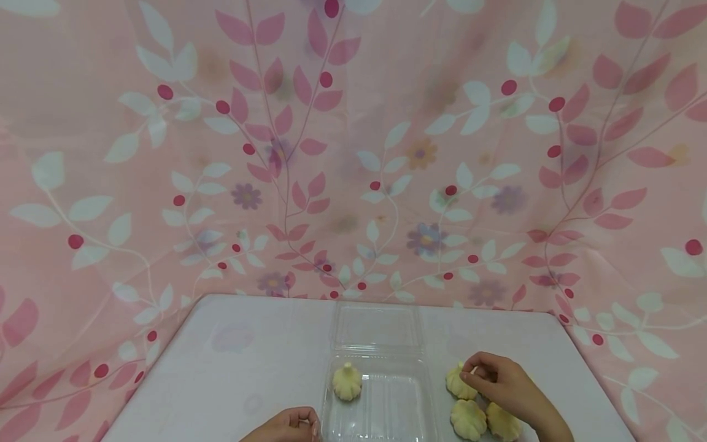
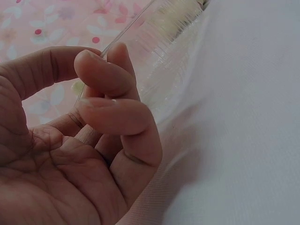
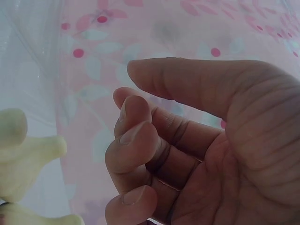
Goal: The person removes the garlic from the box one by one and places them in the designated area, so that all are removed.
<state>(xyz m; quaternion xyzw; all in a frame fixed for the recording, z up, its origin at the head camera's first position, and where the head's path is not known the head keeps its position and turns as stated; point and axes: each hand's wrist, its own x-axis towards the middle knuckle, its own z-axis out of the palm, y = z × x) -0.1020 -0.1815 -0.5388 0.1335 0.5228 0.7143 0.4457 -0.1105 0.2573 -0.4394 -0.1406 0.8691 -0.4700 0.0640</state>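
Note:
A clear plastic clamshell container (image 1: 397, 393) lies opened on the table in the head view, with one pale yellow garlic bulb (image 1: 347, 383) in the upper left of its base. My left hand (image 1: 286, 426) is at the container's left side; in the left wrist view its thumb and bent fingers pinch the clear rim. To the container's right, several garlic bulbs (image 1: 467, 420) sit close together on the table. Over this group hovers my right hand (image 1: 499, 382), fingers loosely curled with nothing between them. It partly covers the bulbs. The right wrist view has garlic bulbs (image 3: 23, 164) at its left edge.
The container's lid (image 1: 378, 328) lies folded back toward the far edge of the white-covered table (image 1: 248, 350). Behind and beside the table hangs a pink curtain (image 1: 353, 153) with leaf and flower prints.

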